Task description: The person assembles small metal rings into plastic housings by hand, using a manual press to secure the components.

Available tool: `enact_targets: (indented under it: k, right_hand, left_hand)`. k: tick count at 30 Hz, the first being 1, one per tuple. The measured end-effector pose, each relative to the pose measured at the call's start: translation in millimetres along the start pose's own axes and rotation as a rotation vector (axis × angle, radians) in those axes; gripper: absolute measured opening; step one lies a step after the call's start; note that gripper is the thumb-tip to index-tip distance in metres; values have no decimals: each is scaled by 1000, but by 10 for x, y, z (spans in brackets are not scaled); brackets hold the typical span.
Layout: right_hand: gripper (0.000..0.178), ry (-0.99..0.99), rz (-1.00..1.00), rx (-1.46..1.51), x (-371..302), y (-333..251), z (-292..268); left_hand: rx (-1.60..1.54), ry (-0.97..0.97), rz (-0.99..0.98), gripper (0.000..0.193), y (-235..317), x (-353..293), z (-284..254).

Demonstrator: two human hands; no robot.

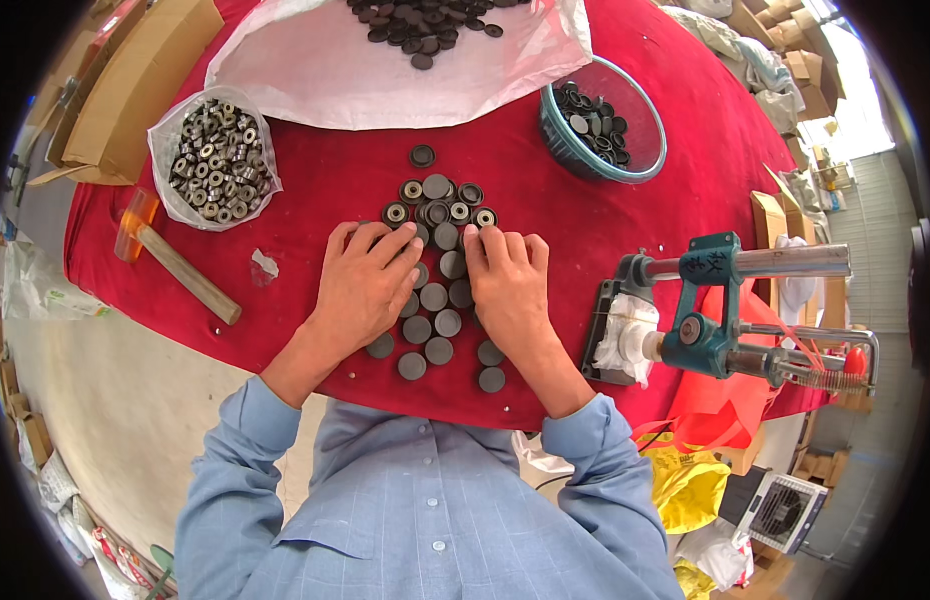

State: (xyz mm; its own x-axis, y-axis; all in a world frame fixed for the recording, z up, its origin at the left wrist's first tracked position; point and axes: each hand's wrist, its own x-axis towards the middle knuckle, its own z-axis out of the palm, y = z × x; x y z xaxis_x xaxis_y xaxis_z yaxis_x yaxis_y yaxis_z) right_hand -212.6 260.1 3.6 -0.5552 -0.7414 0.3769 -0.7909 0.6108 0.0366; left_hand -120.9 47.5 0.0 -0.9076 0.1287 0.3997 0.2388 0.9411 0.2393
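Observation:
Several dark round caps (434,297) lie in a loose cluster on a red cloth in front of me, most with a flat grey face up. Toward the far end of the cluster, some caps hold a metal ring bearing (396,213) in the middle. My left hand (363,275) rests along the cluster's left side, fingers stretched and slightly apart, tips on the caps. On the right side my right hand (507,280) lies palm down, its fingers extended over the edge of the cluster. Neither hand visibly grips a cap, though caps under the fingers are partly hidden.
A plastic bag of metal bearings (220,165) stands at left, near a hammer (185,265). Beyond, a white sheet (315,85) carries piled black discs; a teal basket (652,165) holds more caps. A green hand press (705,310) occupies the right. Cardboard boxes (135,90) stand far left.

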Motion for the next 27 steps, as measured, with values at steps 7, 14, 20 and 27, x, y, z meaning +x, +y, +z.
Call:
enact_targets:
  k: [7,14,20,27]
  right_hand:
    - [46,-108,-69,-197,-8,-158,4]
    - [43,-137,-40,-178,-27,-112,-8]
    - [43,20,22,49,-65,-62,-175]
    - [54,-34,50,82,-98,-89,-75]
  left_hand:
    - [-29,50,-23,36,13,-16,51]
    - [-58,35,-39,39,16,-68,73]
    - [-51,23,-52,39,33,-84,49]
    - [-42,7,-51,39,32,-87,38]
